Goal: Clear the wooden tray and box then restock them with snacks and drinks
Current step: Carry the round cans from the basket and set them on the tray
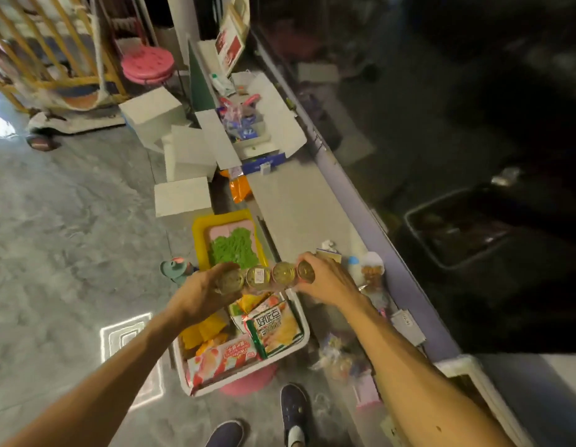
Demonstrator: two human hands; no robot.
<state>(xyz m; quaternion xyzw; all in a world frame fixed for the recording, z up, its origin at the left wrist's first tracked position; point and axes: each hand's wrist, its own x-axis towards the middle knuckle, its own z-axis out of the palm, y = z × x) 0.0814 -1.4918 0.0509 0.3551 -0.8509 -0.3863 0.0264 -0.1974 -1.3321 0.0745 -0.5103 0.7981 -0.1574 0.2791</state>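
A shrink-wrapped row of several gold-topped cans (270, 275) is held level between both hands, above a white box (304, 330) full of snack packets. My left hand (206, 287) grips the left end can. My right hand (325, 280) grips the right end can. Inside the white box lie a green and yellow packet (277, 327), a red and white packet (225, 358) and orange packets (203, 332). Beyond the cans sits a yellow tray (199, 227) holding a pink slab with green shreds on it.
A grey ledge (293, 204) runs along the dark glass on the right, bearing a small bottle and snacks (365, 267). An open white carton (280, 117) of goods sits farther back. White foam blocks (183, 195), a pink stool (148, 64) and my shoes (293, 411) are on the floor.
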